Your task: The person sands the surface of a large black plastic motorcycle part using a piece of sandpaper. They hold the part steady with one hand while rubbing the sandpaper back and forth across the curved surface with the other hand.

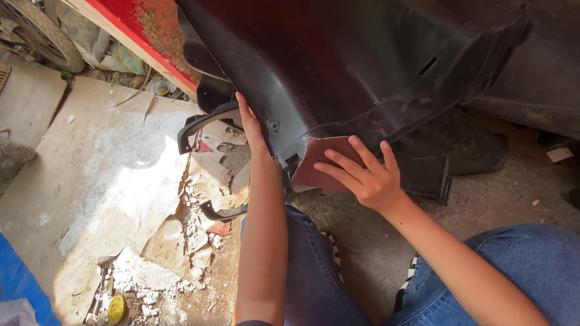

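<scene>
A large dark plastic body panel fills the upper middle of the head view, resting on the ground in front of my knees. My left hand lies flat against its left edge, fingers pointing up, steadying it. My right hand presses a reddish-brown sheet of sandpaper against the panel's lower edge, fingers spread over the sheet. Both my legs in blue jeans are bent below the panel.
Broken pale concrete slab with rubble lies to the left. A black curved plastic handle piece sits beside the panel. A red board and a tyre are at top left. A small yellow lid lies at the bottom.
</scene>
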